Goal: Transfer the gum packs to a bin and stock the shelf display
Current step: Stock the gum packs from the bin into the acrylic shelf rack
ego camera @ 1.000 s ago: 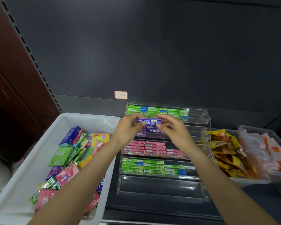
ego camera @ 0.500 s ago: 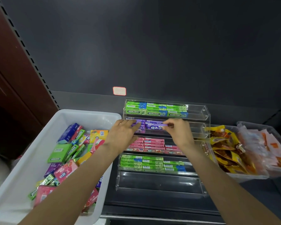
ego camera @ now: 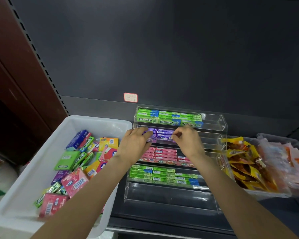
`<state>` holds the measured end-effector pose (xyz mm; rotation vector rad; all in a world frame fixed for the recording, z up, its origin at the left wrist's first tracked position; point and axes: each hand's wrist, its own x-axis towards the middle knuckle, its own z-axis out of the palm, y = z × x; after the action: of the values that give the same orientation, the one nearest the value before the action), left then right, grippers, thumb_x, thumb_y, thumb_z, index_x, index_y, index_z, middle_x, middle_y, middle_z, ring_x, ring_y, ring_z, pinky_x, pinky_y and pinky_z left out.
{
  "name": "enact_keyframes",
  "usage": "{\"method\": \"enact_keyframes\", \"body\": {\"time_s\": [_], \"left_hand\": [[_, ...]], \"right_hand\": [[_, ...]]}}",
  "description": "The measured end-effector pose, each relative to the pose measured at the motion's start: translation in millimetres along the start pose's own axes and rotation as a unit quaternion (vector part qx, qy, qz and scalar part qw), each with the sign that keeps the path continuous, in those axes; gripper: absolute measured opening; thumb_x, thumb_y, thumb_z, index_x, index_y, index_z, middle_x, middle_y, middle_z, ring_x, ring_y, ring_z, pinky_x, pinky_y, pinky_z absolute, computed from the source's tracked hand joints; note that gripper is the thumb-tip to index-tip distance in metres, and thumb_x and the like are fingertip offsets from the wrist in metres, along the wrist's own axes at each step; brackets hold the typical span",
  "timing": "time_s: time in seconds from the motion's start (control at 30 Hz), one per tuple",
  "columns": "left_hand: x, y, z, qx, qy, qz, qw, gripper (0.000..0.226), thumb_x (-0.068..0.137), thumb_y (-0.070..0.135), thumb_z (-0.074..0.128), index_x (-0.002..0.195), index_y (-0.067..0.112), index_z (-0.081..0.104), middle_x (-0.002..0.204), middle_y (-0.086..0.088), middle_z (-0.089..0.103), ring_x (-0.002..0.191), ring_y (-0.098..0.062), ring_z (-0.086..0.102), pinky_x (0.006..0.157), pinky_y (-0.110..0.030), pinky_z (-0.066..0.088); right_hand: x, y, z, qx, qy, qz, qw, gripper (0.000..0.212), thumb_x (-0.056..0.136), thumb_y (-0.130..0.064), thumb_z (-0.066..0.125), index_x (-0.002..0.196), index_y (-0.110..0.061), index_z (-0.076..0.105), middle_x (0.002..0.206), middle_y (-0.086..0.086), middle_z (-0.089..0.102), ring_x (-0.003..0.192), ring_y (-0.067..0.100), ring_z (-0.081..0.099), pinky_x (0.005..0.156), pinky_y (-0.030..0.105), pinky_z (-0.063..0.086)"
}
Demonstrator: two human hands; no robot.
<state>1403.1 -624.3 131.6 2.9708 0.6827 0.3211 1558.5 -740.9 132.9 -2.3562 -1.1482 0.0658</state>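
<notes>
We press our left hand (ego camera: 136, 141), fingers straight, and right hand (ego camera: 188, 140), fingertips lightly curled, against purple gum packs (ego camera: 164, 135), squaring them in the acrylic display (ego camera: 214, 121).

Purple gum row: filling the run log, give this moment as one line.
left hand on purple gum packs | right hand pinching them | second tier, display rack

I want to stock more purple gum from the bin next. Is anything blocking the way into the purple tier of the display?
Only the hands themselves: the left hand and right hand sit at the purple packs in the second tier of the clear display. Its right part looks unfilled.
</notes>
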Motion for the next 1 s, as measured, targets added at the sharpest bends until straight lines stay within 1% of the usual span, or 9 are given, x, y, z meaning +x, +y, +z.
{"method": "enact_keyframes", "body": {"time_s": [0.13, 0.2, 0.3, 0.4, 0.53, 0.63, 0.8, 0.9, 1.0], "left_hand": [[-18.5, -5.3, -6.1, -0.071, 0.071, -0.037, 0.994, 0.032, 0.091, 0.021, 0.058, 0.121, 0.013, 0.06, 0.123, -0.006, 0.059, 0.113, -0.026, 0.055, 0.094, -0.037, 0.041], [-34.8, -17.4, -9.6, -0.099, 0.101, -0.073, 0.987, 0.026, 0.089, 0.021, 0.061, 0.114, 0.014, 0.063, 0.113, -0.005, 0.063, 0.102, -0.024, 0.058, 0.085, -0.036, 0.045], [-61.0, -45.8, -16.1, -0.135, 0.116, -0.118, 0.977, 0.02, 0.088, 0.017, 0.061, 0.106, 0.013, 0.066, 0.103, -0.006, 0.065, 0.092, -0.025, 0.06, 0.08, -0.037, 0.05], [-84.5, -82.7, -21.6, -0.16, 0.102, -0.173, 0.966, 0.021, 0.088, 0.015, 0.061, 0.108, 0.011, 0.065, 0.108, -0.006, 0.065, 0.099, -0.025, 0.06, 0.088, -0.034, 0.046], [-111.0, -141.1, -23.5, -0.173, 0.057, -0.249, 0.951, 0.03, 0.085, 0.009, 0.064, 0.114, 0.003, 0.062, 0.115, -0.017, 0.06, 0.108, -0.036, 0.053, 0.092, -0.034, 0.037], [-123.1, -180.2, -20.7, -0.187, 0.003, -0.266, 0.946, 0.045, 0.088, 0.013, 0.061, 0.131, 0.006, 0.05, 0.13, -0.016, 0.051, 0.119, -0.033, 0.047, 0.099, -0.033, 0.033], [-128.3, -213.7, 0.8, -0.205, -0.121, -0.224, 0.945, 0.075, 0.089, 0.02, 0.06, 0.148, 0.008, 0.015, 0.155, -0.008, 0.018, 0.141, -0.023, 0.024, 0.109, -0.023, 0.018], [-133.3, -221.2, 17.6, -0.213, -0.159, -0.204, 0.942, 0.091, 0.087, 0.026, 0.064, 0.15, 0.011, -0.001, 0.158, -0.006, -0.003, 0.146, -0.02, 0.003, 0.116, -0.025, 0.007], [-138.1, -224.7, 27.8, -0.222, -0.159, -0.188, 0.944, 0.096, 0.087, 0.03, 0.064, 0.149, 0.013, -0.007, 0.158, -0.004, -0.012, 0.146, -0.019, -0.002, 0.115, -0.024, 0.006]], "right_hand": [[-14.8, -18.0, -0.6, -0.013, 0.038, -0.059, 0.997, 0.017, 0.089, -0.022, 0.061, 0.102, -0.013, 0.07, 0.102, 0.002, 0.06, 0.102, 0.016, 0.053, 0.084, 0.03, 0.05], [-21.8, -33.4, 2.9, 0.011, 0.039, -0.096, 0.995, 0.019, 0.09, -0.019, 0.06, 0.104, -0.012, 0.069, 0.103, 0.002, 0.06, 0.103, 0.016, 0.052, 0.087, 0.03, 0.048], [-28.2, -64.9, 14.9, 0.079, 0.01, -0.12, 0.99, 0.018, 0.091, -0.017, 0.058, 0.105, -0.014, 0.069, 0.103, -0.002, 0.057, 0.098, 0.008, 0.047, 0.084, 0.021, 0.041], [-34.7, -101.7, 33.7, 0.148, -0.022, -0.127, 0.981, 0.017, 0.09, -0.012, 0.059, 0.103, -0.013, 0.069, 0.1, 0.0, 0.06, 0.092, 0.009, 0.053, 0.085, 0.02, 0.043], [-37.1, -148.7, 68.7, 0.175, -0.063, -0.116, 0.976, 0.02, 0.09, -0.01, 0.057, 0.106, -0.012, 0.068, 0.102, 0.002, 0.061, 0.09, 0.012, 0.058, 0.086, 0.025, 0.047], [-35.7, -177.9, 101.5, 0.173, -0.101, -0.091, 0.976, 0.027, 0.09, -0.01, 0.056, 0.115, -0.014, 0.064, 0.113, 0.003, 0.06, 0.101, 0.013, 0.059, 0.09, 0.02, 0.044], [-32.2, -204.4, 158.3, 0.095, -0.17, -0.027, 0.981, 0.043, 0.088, -0.012, 0.058, 0.131, -0.012, 0.052, 0.13, 0.008, 0.056, 0.119, 0.021, 0.053, 0.102, 0.032, 0.041], [-31.5, -213.8, 179.6, 0.055, -0.215, -0.006, 0.975, 0.048, 0.089, -0.017, 0.059, 0.135, -0.012, 0.046, 0.133, 0.011, 0.052, 0.123, 0.024, 0.048, 0.103, 0.034, 0.039], [-27.6, -220.3, 193.8, 0.029, -0.249, -0.011, 0.968, 0.054, 0.087, -0.022, 0.064, 0.136, -0.01, 0.044, 0.131, 0.014, 0.05, 0.123, 0.027, 0.046, 0.102, 0.035, 0.037]]}}
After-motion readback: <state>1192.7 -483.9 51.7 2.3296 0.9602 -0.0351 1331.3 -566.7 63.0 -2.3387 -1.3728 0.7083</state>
